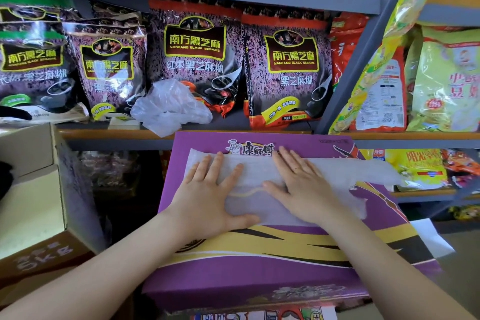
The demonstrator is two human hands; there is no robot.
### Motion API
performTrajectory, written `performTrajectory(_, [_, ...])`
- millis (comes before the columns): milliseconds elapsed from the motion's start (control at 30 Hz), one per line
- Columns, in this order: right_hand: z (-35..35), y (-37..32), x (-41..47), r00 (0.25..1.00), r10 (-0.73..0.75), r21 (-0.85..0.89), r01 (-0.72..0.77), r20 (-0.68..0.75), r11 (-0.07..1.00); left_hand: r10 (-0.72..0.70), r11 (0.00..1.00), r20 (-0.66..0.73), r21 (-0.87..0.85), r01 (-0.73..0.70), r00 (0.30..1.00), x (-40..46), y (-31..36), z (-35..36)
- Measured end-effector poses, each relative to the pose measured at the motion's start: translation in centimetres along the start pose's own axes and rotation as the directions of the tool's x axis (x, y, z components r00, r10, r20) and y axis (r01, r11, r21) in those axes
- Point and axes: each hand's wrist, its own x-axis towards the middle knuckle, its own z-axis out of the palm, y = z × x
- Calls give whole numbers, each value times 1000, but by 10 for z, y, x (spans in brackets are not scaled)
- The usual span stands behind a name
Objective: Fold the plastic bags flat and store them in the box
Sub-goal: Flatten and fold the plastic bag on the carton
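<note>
Your left hand (207,189) and right hand (301,184) are covering the middle of the flattened plastic bag (337,171), so its folds beneath your palms are not showing. The bag is veiling part of the print on the purple carton (259,275). The carton's near edge is running out at the bottom of the frame. The crumpled bag (168,106) on the shelf (233,134) is hiding the lower corner of a sesame packet (194,60). The brown box (33,215) is being cut off at the left edge, and its inside is not readable. The yellow packets (441,80) at right are blurring, their small text illegible.
</note>
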Motion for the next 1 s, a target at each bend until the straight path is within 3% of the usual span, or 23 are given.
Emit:
performTrajectory(267, [-9,93,-32,980,198,-18,-198,16,980,-22,999,60,43,20,998,-4,7,-9])
performTrajectory(333, [-9,102,-33,982,187,-6,-187,23,982,-73,997,77,22,72,994,-2,18,-13])
performTrajectory(400, [-9,102,-33,985,173,13,-173,11,985,-109,994,-2,-20,109,994,6,37,-14])
performTrajectory(500, [-10,100,-34,987,159,37,-159,-10,987,31,998,-136,-47,-38,990,28,88,-8])
performTrajectory(633, [-7,105,-35,992,125,34,-125,-1,992,176,979,-47,-93,-180,983,57,153,5])
performTrajectory(733, [-6,111,-35,996,84,36,-84,-1,996,141,989,-94,-29,-144,985,68,163,17])
performTrajectory(900, [-4,141,-41,994,105,33,-104,-31,994,101,992,-19,72,-99,995,65,161,16])
performTrajectory(967, [-9,157,-44,993,115,144,-109,-32,984,105,993,-26,62,-103,994,65,162,15])
performTrajectory(1000, [-12,164,-45,993,115,302,-99,-33,948,107,993,-26,60,-105,994,64,161,15])
